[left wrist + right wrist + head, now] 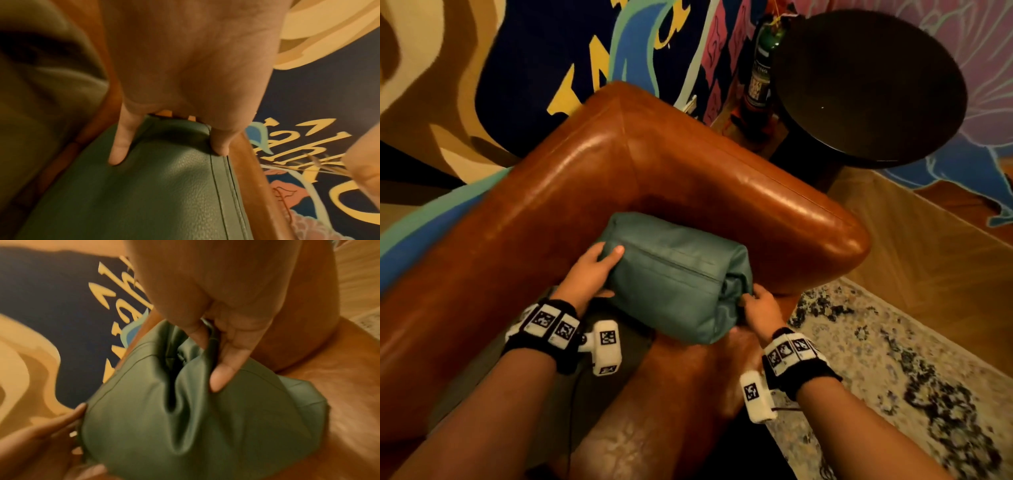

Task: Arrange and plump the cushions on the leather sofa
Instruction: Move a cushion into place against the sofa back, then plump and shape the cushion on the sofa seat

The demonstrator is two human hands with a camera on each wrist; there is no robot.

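A green leather cushion (674, 274) lies in the corner of the brown leather sofa (688, 178), against the backrest and armrest. My left hand (602, 260) grips its left end, fingers curled over the far edge and thumb on top. In the left wrist view the left hand's fingers (119, 146) press into the cushion (154, 194) beside a seam. My right hand (750, 298) pinches the bunched, creased right end. The right wrist view shows the right hand's thumb and fingers (222, 369) squeezing a fold of the cushion (226, 426), with the left hand (51, 426) at the other end.
An olive-grey fabric (517, 394) lies on the seat under my left forearm. A round dark side table (869, 89) and a bottle (760, 72) stand behind the armrest. A patterned rug (893, 359) and wood floor (928, 246) lie to the right. A painted wall (551, 51) rises behind.
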